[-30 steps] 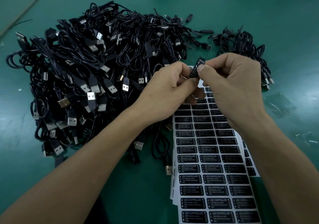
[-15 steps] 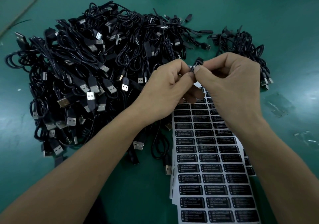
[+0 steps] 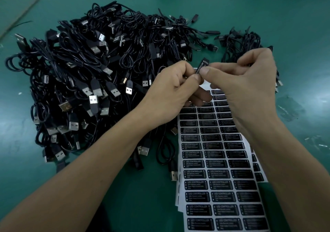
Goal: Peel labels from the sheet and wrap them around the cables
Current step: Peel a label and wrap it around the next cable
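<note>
So the label (image 3: 202, 66), a small black one with white print, is held up above the middle of the table (image 3: 294, 13), tilted, with its top end poking out free. Its lower end is pinched from both sides: the left hand (image 3: 171, 92) is closed on it with thumb and forefinger, and the right hand (image 3: 244, 81) is clamped on it the same way, thumb tips nearly touching. The other fingers of both hands are curled in. Whether a cable is caught inside that pinch can't be made out, since it's all hidden behind the fingertips.

Right underneath the hands, the label sheet (image 3: 216, 163) is laid flat, running down toward the near edge of the table. It's filled with rows of black stickers marked "LED CONTROLLER", three across. A few more sheets (image 3: 259, 174) are stacked under it, fanned out a bit on the right.

Pretty much the whole left half of the table is taken up by the cable pile (image 3: 100, 81), a big tangle of black leads with silver USB plugs (image 3: 93, 99) sticking out everywhere. A smaller bunch of cables (image 3: 246, 42) is parked behind the right hand, toward the far right.
</note>
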Demonstrator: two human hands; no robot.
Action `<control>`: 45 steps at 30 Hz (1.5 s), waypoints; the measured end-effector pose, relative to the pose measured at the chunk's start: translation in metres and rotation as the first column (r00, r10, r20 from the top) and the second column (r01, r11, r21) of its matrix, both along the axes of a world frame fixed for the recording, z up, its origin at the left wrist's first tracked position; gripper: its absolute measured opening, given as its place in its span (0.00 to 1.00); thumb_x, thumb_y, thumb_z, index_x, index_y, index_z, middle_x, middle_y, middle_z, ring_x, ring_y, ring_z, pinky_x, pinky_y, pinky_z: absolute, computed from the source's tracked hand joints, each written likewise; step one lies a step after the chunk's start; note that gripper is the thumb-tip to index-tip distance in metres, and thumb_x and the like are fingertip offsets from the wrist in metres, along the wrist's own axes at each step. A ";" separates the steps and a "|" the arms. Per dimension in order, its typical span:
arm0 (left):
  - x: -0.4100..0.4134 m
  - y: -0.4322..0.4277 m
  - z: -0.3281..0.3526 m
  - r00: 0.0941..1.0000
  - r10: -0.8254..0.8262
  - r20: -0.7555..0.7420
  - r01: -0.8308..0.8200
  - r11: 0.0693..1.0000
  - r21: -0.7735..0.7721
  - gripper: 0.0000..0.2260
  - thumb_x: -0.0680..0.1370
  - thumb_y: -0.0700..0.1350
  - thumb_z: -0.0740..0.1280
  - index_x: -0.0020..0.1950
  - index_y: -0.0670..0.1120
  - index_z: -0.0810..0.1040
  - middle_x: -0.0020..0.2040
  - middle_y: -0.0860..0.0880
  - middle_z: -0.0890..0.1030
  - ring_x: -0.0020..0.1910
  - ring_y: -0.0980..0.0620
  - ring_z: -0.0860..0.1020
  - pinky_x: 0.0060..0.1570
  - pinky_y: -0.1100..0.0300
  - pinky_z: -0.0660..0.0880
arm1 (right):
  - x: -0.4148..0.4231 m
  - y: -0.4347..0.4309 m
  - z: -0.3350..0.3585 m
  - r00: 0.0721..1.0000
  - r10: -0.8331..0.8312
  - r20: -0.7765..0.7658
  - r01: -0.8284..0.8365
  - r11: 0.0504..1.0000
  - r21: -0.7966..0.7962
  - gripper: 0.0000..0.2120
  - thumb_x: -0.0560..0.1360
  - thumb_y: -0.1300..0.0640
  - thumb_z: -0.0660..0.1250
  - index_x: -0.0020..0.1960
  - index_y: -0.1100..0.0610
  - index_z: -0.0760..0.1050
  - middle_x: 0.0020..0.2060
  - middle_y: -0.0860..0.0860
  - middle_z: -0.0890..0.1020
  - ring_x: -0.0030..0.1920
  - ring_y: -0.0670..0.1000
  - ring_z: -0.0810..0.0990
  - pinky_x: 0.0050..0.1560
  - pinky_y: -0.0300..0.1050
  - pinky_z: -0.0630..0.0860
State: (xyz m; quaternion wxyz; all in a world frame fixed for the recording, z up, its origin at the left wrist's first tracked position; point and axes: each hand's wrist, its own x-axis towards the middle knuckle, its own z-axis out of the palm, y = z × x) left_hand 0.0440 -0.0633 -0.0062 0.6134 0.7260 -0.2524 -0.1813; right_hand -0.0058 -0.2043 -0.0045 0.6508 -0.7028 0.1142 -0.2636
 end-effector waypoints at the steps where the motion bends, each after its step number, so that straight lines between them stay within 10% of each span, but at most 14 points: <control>1: 0.000 0.000 0.000 1.000 -0.004 0.002 0.004 1.000 0.004 0.08 0.85 0.41 0.60 0.45 0.45 0.70 0.36 0.51 0.86 0.34 0.54 0.84 0.32 0.68 0.75 | 0.000 -0.001 0.000 1.000 0.013 -0.010 -0.013 1.000 0.008 0.24 0.68 0.61 0.80 0.48 0.52 0.64 0.38 0.47 0.87 0.40 0.47 0.86 0.45 0.42 0.80; 12: 0.000 0.001 -0.002 0.996 -0.008 0.091 0.001 0.997 0.072 0.09 0.83 0.40 0.61 0.45 0.44 0.76 0.28 0.52 0.80 0.27 0.59 0.77 0.31 0.67 0.73 | 0.003 -0.004 0.001 0.982 0.186 -0.042 -0.186 0.983 0.015 0.02 0.74 0.61 0.75 0.44 0.56 0.83 0.32 0.45 0.84 0.33 0.40 0.79 0.37 0.31 0.74; 19: -0.005 -0.003 -0.002 0.972 0.029 0.231 -0.064 0.987 0.144 0.15 0.79 0.53 0.62 0.36 0.46 0.71 0.26 0.52 0.71 0.27 0.52 0.68 0.33 0.48 0.69 | 0.004 -0.004 -0.002 0.989 0.118 -0.090 -0.124 0.991 -0.053 0.14 0.80 0.54 0.68 0.38 0.57 0.81 0.28 0.46 0.79 0.29 0.43 0.75 0.34 0.36 0.73; 24: -0.004 -0.001 -0.001 0.954 0.010 0.301 -0.055 0.989 0.139 0.20 0.83 0.50 0.62 0.35 0.42 0.74 0.25 0.48 0.76 0.24 0.53 0.73 0.28 0.56 0.71 | 0.002 -0.003 -0.002 0.994 0.092 -0.055 -0.097 0.992 -0.085 0.19 0.84 0.52 0.61 0.38 0.58 0.79 0.28 0.48 0.79 0.29 0.44 0.74 0.31 0.38 0.72; 30: 0.009 0.007 0.013 0.955 0.279 0.099 -0.257 0.948 -0.190 0.19 0.84 0.44 0.61 0.36 0.41 0.81 0.28 0.45 0.79 0.27 0.54 0.74 0.29 0.63 0.71 | -0.007 0.010 0.005 0.935 0.302 -0.188 -0.342 0.910 -0.234 0.14 0.77 0.44 0.68 0.42 0.54 0.83 0.36 0.52 0.84 0.34 0.50 0.81 0.32 0.46 0.75; 33: 0.013 0.011 0.021 0.925 0.369 -0.089 -0.379 0.885 -0.271 0.19 0.84 0.45 0.61 0.37 0.44 0.84 0.28 0.52 0.76 0.27 0.56 0.72 0.29 0.64 0.70 | -0.014 0.026 0.002 0.885 0.356 -0.300 -0.454 0.804 -0.384 0.11 0.69 0.41 0.75 0.43 0.48 0.84 0.35 0.42 0.84 0.35 0.39 0.81 0.34 0.31 0.73; 45: 0.019 0.011 0.031 0.744 0.187 -0.642 -0.552 0.712 -0.433 0.15 0.82 0.42 0.56 0.34 0.47 0.66 0.25 0.53 0.67 0.23 0.56 0.61 0.24 0.65 0.67 | -0.014 0.053 -0.008 0.917 0.293 -0.272 -0.371 0.876 -0.306 0.06 0.73 0.56 0.73 0.39 0.52 0.77 0.32 0.46 0.82 0.29 0.43 0.77 0.29 0.35 0.72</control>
